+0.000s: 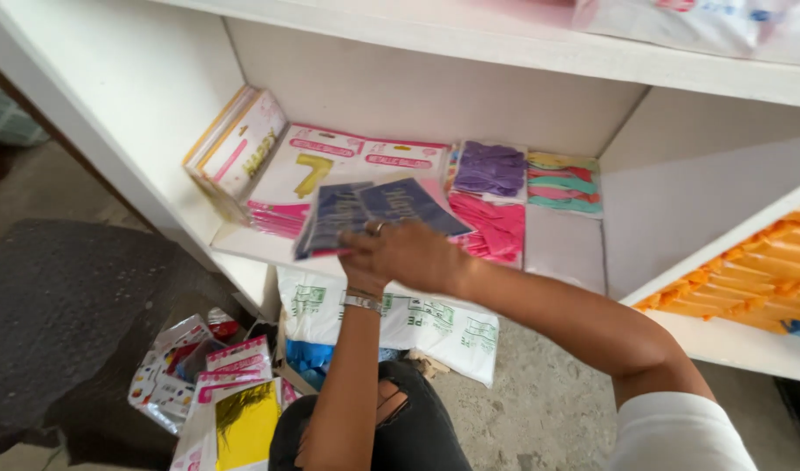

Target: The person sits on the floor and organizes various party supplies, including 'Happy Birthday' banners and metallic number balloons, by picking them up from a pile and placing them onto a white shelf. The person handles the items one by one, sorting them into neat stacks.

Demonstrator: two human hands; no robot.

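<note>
Fingers of your right hand (408,253) curl over the near edge of the dark navy flat plastic packets (374,214), which lie fanned on the white shelf board (243,244). Your left hand (360,270) comes up beneath, mostly hidden behind the right; you cannot tell whether it grips anything. A silver watch (362,303) sits on its wrist.

The packets look thin, light, glossy and floppy; judged slippery, likely to slide apart. Pinch them at the near edge, stack squared.

Just beyond the fingertips lies a white and pink packet with a gold numeral balloon (308,174). Right of the fingers are bagged purple balloons (490,168), soft and crinkly, and bagged pink balloons (496,228). Below your wrists hangs a white woven sack (435,327).
</note>
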